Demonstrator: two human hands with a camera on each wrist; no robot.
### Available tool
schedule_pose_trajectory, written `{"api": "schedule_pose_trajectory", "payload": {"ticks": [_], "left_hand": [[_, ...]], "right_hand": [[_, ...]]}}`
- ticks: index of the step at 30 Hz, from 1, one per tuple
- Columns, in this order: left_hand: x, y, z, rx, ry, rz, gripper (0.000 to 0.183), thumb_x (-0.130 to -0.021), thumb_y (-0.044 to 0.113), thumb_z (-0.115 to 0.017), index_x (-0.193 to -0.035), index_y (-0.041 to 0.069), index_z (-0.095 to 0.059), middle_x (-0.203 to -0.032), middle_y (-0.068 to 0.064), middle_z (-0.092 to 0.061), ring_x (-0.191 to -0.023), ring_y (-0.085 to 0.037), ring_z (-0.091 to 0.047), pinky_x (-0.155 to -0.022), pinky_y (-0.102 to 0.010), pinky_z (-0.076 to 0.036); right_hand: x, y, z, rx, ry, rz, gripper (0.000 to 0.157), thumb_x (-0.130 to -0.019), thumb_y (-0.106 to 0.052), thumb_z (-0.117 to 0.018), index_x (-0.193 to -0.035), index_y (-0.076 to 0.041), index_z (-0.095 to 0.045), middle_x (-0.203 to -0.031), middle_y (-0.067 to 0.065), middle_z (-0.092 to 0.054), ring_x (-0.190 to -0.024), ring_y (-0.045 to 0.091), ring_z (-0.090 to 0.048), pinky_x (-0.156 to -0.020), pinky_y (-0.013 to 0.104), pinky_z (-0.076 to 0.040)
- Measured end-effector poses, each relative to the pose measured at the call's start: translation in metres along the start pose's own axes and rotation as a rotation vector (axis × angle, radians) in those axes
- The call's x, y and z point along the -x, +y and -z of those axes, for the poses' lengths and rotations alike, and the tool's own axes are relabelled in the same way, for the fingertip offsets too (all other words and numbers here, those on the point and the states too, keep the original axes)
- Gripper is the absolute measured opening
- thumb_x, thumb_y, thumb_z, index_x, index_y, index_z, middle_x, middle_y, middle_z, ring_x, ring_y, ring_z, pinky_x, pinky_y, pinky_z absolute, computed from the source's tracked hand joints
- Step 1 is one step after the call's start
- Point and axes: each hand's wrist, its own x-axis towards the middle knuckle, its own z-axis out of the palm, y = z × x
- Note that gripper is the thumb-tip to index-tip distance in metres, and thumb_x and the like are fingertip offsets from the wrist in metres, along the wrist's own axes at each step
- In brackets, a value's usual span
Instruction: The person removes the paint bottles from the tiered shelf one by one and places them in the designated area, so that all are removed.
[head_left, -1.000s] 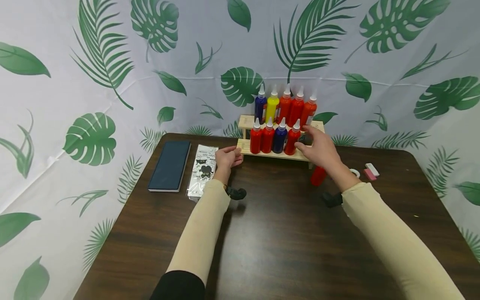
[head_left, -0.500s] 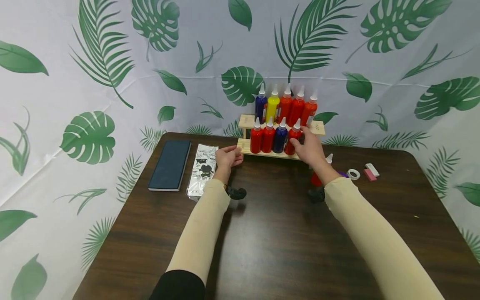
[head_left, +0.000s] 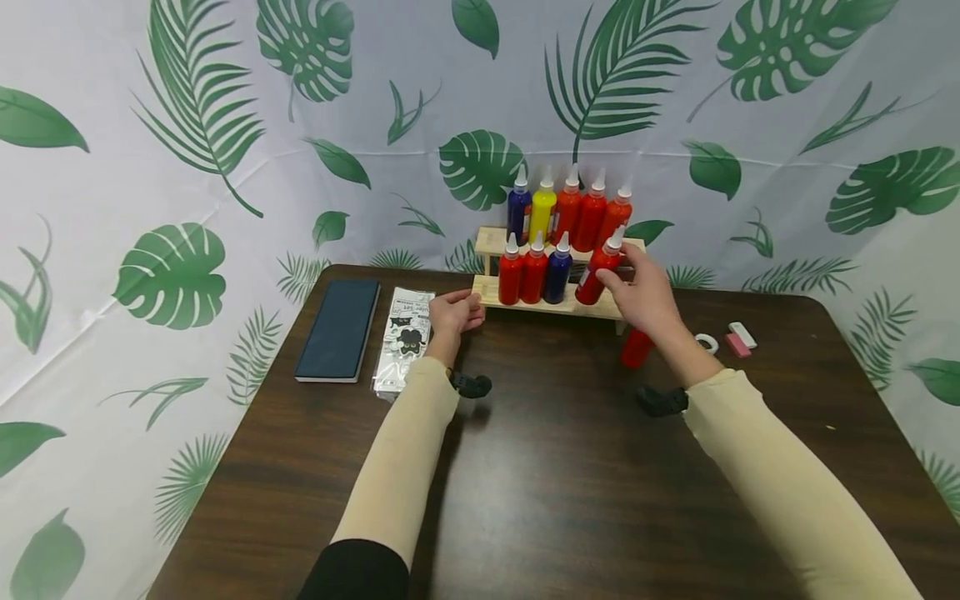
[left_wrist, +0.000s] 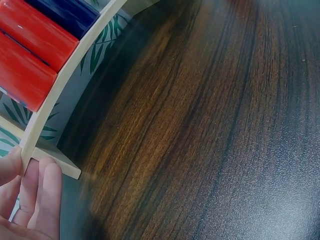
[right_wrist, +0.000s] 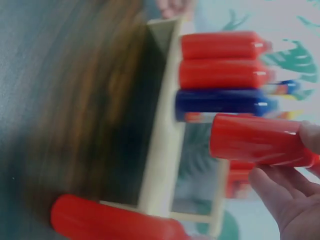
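My right hand (head_left: 643, 290) grips a red squeeze bottle (head_left: 597, 273) with a white nozzle cap, thumb on one side and fingers on the other. The bottle leans right over the front step of a two-step wooden rack (head_left: 489, 290); in the right wrist view its base (right_wrist: 216, 137) shows off the shelf. My left hand (head_left: 454, 315) pinches the left end of that front step, thumb above and fingers beneath in the left wrist view. Two red bottles (head_left: 533, 277) and a dark blue bottle (head_left: 557, 275) stand upright on the front step.
Several bottles, including a yellow one (head_left: 543, 212), line the back step. Another red bottle (head_left: 636, 348) stands on the table behind my right wrist. White tape roll (head_left: 707, 343) and erasers (head_left: 738, 344) lie right; a dark notebook (head_left: 339, 332) and packaged ruler set (head_left: 405, 337) left.
My right hand has closed round the front row's rightmost red bottle, then raised it and tipped it to the right. My left hand has stayed at the rack's end.
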Motion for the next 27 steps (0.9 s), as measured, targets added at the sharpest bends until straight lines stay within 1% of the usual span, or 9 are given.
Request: {"api": "schedule_pose_trajectory", "payload": {"ticks": [4, 6, 12, 15, 18, 19, 22, 25, 27], "left_hand": [[0.002, 0.002, 0.0, -0.006, 0.0, -0.005, 0.025, -0.084, 0.01, -0.074, -0.108, 0.004, -0.07, -0.092, -0.017, -0.072, -0.064, -0.018, -0.069, -0.057, -0.03, -0.059], [0.003, 0.002, 0.0, -0.007, -0.001, -0.005, 0.025, -0.084, 0.01, -0.074, -0.108, 0.004, -0.07, -0.092, -0.017, -0.072, -0.067, -0.019, -0.07, -0.057, -0.03, -0.059], [0.004, 0.002, -0.001, -0.015, -0.002, -0.007, 0.025, -0.084, 0.01, -0.074, -0.109, 0.004, -0.07, -0.094, -0.018, -0.072, -0.073, -0.022, -0.071, -0.057, -0.029, -0.059], [0.004, 0.002, -0.001, -0.011, -0.009, -0.009, 0.026, -0.084, 0.011, -0.074, -0.109, 0.004, -0.07, -0.097, -0.019, -0.071, -0.073, -0.022, -0.071, -0.058, -0.029, -0.059], [0.004, 0.001, 0.0, -0.008, -0.017, -0.014, 0.026, -0.084, 0.011, -0.074, -0.109, 0.004, -0.07, -0.099, -0.019, -0.071, -0.072, -0.021, -0.071, -0.058, -0.029, -0.059], [0.004, 0.001, 0.0, -0.007, -0.018, -0.018, 0.026, -0.084, 0.011, -0.074, -0.109, 0.004, -0.07, -0.099, -0.019, -0.071, -0.072, -0.021, -0.071, -0.058, -0.029, -0.059], [0.005, 0.0, 0.0, -0.007, -0.019, -0.036, 0.025, -0.084, 0.011, -0.073, -0.108, 0.004, -0.07, -0.097, -0.02, -0.071, -0.071, -0.021, -0.071, -0.057, -0.029, -0.059], [0.006, 0.0, 0.001, -0.01, -0.017, -0.051, 0.024, -0.084, 0.01, -0.073, -0.108, 0.003, -0.07, -0.093, -0.02, -0.072, -0.071, -0.021, -0.071, -0.057, -0.029, -0.059], [0.006, 0.0, 0.001, -0.012, -0.018, -0.053, 0.024, -0.085, 0.01, -0.073, -0.108, 0.003, -0.07, -0.093, -0.019, -0.072, -0.073, -0.023, -0.072, -0.057, -0.03, -0.059]], "right_hand": [[0.022, -0.009, 0.024, -0.04, 0.032, 0.036, 0.055, -0.095, -0.035, -0.058, -0.142, -0.012, -0.042, -0.136, 0.019, -0.051, -0.116, 0.039, -0.055, -0.095, 0.056, -0.047], [0.036, -0.011, 0.035, -0.043, 0.046, 0.033, 0.057, -0.094, -0.039, -0.058, -0.142, -0.013, -0.042, -0.137, 0.018, -0.051, -0.115, 0.039, -0.056, -0.094, 0.056, -0.048], [0.075, 0.002, 0.056, 0.0, 0.03, -0.012, 0.061, -0.092, -0.043, -0.059, -0.142, -0.012, -0.042, -0.137, 0.02, -0.051, -0.115, 0.04, -0.055, -0.09, 0.057, -0.049], [0.09, 0.016, 0.057, 0.037, 0.023, 0.004, 0.059, -0.092, -0.039, -0.062, -0.14, -0.008, -0.045, -0.132, 0.023, -0.054, -0.111, 0.04, -0.057, -0.088, 0.049, -0.053], [0.103, 0.033, 0.053, 0.078, 0.035, 0.052, 0.055, -0.091, -0.032, -0.066, -0.135, -0.004, -0.05, -0.124, 0.024, -0.06, -0.101, 0.039, -0.061, -0.08, 0.031, -0.057], [0.106, 0.038, 0.051, 0.085, 0.039, 0.062, 0.054, -0.09, -0.03, -0.067, -0.134, -0.003, -0.051, -0.122, 0.024, -0.06, -0.099, 0.04, -0.062, -0.078, 0.031, -0.058], [0.114, 0.056, 0.043, 0.097, 0.049, 0.063, 0.054, -0.089, -0.027, -0.069, -0.132, 0.0, -0.051, -0.119, 0.026, -0.061, -0.097, 0.042, -0.063, -0.079, 0.04, -0.058], [0.117, 0.071, 0.036, 0.102, 0.065, 0.036, 0.054, -0.09, -0.026, -0.068, -0.132, 0.003, -0.05, -0.118, 0.028, -0.06, -0.098, 0.044, -0.062, -0.082, 0.055, -0.052], [0.117, 0.079, 0.033, 0.109, 0.08, 0.022, 0.052, -0.09, -0.024, -0.068, -0.13, 0.004, -0.05, -0.117, 0.028, -0.061, -0.099, 0.045, -0.062, -0.083, 0.055, -0.051]]}}
